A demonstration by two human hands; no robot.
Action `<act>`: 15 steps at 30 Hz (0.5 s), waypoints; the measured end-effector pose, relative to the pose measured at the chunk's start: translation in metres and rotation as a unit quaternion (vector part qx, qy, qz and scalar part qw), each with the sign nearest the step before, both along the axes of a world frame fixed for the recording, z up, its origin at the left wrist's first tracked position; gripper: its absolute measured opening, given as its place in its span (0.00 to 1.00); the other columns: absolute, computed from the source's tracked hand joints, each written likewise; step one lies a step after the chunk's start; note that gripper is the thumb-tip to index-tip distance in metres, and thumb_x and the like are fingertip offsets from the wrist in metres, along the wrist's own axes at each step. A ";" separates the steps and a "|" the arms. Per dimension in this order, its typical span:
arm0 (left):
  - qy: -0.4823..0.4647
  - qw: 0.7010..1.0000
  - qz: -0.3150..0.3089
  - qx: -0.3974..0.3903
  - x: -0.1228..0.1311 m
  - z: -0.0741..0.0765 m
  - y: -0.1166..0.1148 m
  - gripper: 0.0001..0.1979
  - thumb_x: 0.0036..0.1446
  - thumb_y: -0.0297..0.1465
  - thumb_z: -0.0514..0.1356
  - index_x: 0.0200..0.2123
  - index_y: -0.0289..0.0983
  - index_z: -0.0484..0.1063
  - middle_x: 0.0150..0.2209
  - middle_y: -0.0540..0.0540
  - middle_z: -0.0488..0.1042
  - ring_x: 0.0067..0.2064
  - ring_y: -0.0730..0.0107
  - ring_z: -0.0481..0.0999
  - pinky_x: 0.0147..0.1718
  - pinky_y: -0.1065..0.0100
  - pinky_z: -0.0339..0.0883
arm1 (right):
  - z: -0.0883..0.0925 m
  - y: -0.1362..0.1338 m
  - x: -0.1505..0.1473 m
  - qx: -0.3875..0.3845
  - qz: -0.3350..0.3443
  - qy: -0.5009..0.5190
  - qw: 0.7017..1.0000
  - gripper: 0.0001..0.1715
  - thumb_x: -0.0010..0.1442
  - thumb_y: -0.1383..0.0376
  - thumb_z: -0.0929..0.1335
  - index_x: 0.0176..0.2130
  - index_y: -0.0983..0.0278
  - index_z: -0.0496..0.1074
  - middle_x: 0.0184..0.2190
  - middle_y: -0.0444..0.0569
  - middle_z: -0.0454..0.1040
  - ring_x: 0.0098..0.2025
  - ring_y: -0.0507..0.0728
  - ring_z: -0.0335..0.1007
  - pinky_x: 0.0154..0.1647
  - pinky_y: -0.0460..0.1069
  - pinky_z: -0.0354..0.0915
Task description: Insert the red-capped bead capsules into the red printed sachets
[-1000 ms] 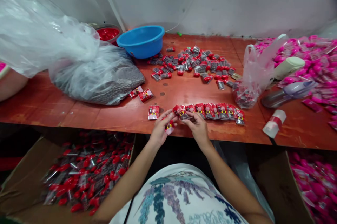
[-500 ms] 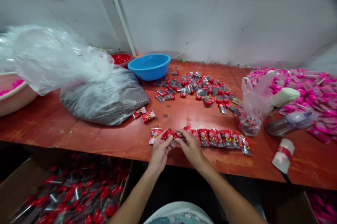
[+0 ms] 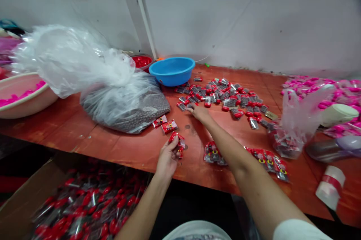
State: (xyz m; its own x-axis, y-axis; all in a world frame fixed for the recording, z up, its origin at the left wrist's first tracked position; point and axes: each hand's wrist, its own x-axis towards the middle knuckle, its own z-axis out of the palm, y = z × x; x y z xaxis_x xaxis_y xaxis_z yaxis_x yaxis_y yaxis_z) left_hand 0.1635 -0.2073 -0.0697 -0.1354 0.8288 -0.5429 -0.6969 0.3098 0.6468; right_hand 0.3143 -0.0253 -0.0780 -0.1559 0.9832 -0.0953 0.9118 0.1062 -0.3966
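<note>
Red printed packets [image 3: 178, 141] are held upright by my left hand [image 3: 167, 157], its thumb across their front, above the table's front part. My right hand [image 3: 200, 113] reaches forward to the near left edge of a pile of small dark containers with red caps [image 3: 220, 92]. Its fingers are bent down on one small container [image 3: 190, 106] there; the fingertips are partly hidden. Two red packets [image 3: 169, 126] lie beyond my left hand. More filled red packets [image 3: 213, 153] lie in a row, partly covered by my right forearm, continuing as packets [image 3: 269, 162] on its other side.
A knotted clear bag of dark grains [image 3: 126, 108] stands left, beside a blue basin [image 3: 172, 71]. To the right are a small plastic bag [image 3: 293, 120], a bottle [image 3: 335, 148], a roll [image 3: 331, 185] and pink items [image 3: 310, 84]. A box of red-capped items [image 3: 87, 202] sits below the table edge.
My right hand has left the packet at my left hand and moved forward to the pile. My left hand keeps hold of the red packets. The view has swung left.
</note>
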 end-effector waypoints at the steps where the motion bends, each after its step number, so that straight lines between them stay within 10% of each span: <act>1: -0.013 1.000 0.009 -0.008 -0.002 0.000 0.001 0.13 0.39 0.29 0.71 0.29 0.34 0.71 0.23 0.50 0.75 0.21 0.78 0.73 0.12 0.81 0.55 | -0.003 0.000 -0.004 0.001 -0.001 -0.007 1.000 0.31 0.64 0.49 0.58 0.57 0.66 0.63 0.45 0.64 0.74 0.48 0.67 0.70 0.44 0.57 0.62; 10: -0.068 0.997 0.002 -0.046 0.002 -0.005 -0.003 0.08 0.47 0.27 0.67 0.32 0.34 0.73 0.27 0.48 0.75 0.24 0.78 0.74 0.12 0.83 0.55 | -0.002 -0.073 0.003 0.008 0.056 -0.003 0.998 0.21 0.61 0.69 0.61 0.54 0.65 0.67 0.48 0.61 0.70 0.47 0.62 0.68 0.46 0.53 0.62; 15: -0.076 0.995 0.015 -0.059 0.011 -0.001 -0.010 0.07 0.49 0.26 0.67 0.32 0.34 0.73 0.28 0.48 0.76 0.23 0.80 0.74 0.13 0.83 0.56 | 0.015 -0.166 0.018 0.093 0.022 0.264 0.960 0.27 0.60 0.63 0.64 0.58 0.59 0.60 0.46 0.50 0.71 0.42 0.56 0.69 0.42 0.50 0.66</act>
